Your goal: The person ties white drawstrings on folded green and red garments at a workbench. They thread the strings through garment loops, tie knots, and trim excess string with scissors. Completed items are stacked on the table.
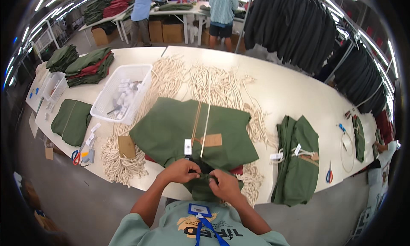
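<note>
A green garment (171,122) lies spread on the table in front of me, its near end hanging over the edge. My left hand (183,171) pinches the dark green fabric at that near end. Close beside it, my right hand (225,186) grips the same fabric between thumb and fingers. On the garment lie a cream cord (206,130), a brown tag (212,140) and a white label (188,147). A bit of dark red cloth (236,169) shows underneath. What exactly sits between the fingertips is too small to make out.
Bundles of cream cord (124,162) spread around and under the garment. A white basket (121,94) holds tags. Folded green garments (71,122) lie left, more (297,160) right. Orange-handled scissors (76,157) and another pair (329,173) rest near the edge. People (223,11) stand beyond.
</note>
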Demonstrator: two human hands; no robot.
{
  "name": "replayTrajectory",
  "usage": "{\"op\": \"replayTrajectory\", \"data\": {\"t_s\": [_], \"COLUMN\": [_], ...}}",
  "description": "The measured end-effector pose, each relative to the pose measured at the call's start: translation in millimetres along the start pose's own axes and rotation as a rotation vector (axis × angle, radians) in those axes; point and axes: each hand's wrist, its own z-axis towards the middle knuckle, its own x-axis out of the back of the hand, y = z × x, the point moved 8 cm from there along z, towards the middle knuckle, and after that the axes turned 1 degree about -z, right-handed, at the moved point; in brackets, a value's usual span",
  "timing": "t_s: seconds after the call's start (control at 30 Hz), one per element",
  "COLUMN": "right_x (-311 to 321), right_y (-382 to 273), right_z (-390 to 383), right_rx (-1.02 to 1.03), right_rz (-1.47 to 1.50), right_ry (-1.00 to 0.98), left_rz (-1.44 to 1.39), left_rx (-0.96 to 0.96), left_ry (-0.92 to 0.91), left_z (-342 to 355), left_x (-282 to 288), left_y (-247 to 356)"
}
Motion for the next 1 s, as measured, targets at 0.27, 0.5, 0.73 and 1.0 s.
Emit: {"op": "replayTrajectory", "data": {"t_s": [0.27,0.5,0.73,1.0], "right_x": [-2,2,-6,-30], "right_y": [23,26,14,32], "right_z": [1,-1,12,33], "right_rx": [0.022,-0.030,0.046,0.071], "right_rz": [0.086,0.066,0.268,0.199], "right_ry": [-0.021,-0.004,0.252,0.085], "left_rz": [0.089,0.133,0.185,0.211], "left_rx": [0.106,0.085,0.056,0.067], "left_ry": [-0.021,0.046,0.026,0.020], "left_z": [4,2,19,19], "left_x": [4,15,-2,-5], "left_y": [-11,-16,-18,-30]}}
